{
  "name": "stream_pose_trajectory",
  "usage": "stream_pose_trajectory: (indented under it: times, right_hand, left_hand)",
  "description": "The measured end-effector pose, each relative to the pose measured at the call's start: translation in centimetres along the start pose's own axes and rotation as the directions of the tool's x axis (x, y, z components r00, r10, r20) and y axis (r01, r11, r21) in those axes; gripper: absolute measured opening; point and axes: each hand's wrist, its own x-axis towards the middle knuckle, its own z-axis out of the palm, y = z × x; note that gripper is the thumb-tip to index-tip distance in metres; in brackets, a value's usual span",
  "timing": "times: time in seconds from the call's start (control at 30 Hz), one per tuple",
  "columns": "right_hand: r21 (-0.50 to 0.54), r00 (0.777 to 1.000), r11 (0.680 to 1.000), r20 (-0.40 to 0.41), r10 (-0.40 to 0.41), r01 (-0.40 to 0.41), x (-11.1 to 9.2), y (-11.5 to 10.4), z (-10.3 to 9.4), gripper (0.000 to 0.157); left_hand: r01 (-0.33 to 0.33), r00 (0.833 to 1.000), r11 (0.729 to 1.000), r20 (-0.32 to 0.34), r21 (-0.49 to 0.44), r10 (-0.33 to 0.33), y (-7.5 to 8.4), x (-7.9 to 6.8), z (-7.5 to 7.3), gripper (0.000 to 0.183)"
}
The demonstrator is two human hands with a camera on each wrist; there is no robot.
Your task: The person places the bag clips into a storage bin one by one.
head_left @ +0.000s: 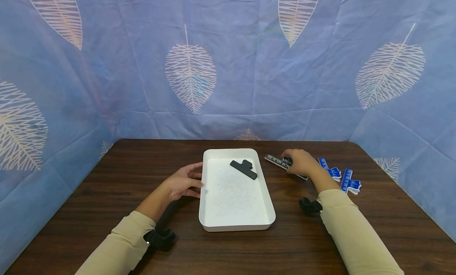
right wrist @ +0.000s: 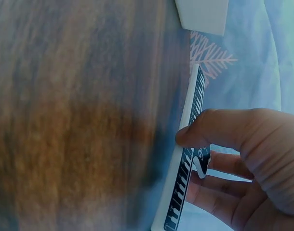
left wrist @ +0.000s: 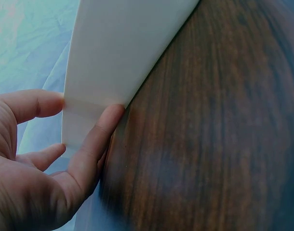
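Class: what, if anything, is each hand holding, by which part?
The right hand pinches the keyboard-patterned clip about midway along its length. The left hand holds nothing, only touching the tray.

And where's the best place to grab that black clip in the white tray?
Pinch the black clip by its short tab, probably from above: it juts from the long bar, and the white tray has raised walls hindering sideways reaching.

A shallow white rectangular tray [head_left: 235, 205] with rounded corners lies flat near the centre of the head view, its long sides running up and down. Just right of it, a black-and-white piano-key-patterned clip [head_left: 276, 161] slants from upper left to lower right, pinched near its middle.
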Motion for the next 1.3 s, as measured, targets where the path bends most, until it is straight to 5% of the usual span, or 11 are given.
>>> stream_pose_trajectory:
  times: [1.3]
  right_hand:
    - [-0.035, 0.989, 0.992, -0.071, -0.127, 0.125, -1.1, -3.2, -1.7, 0.050]
  left_hand:
    - [0.001, 1.000, 1.000, -0.005, 0.005, -0.001, -0.1, 0.1, 0.0, 0.084]
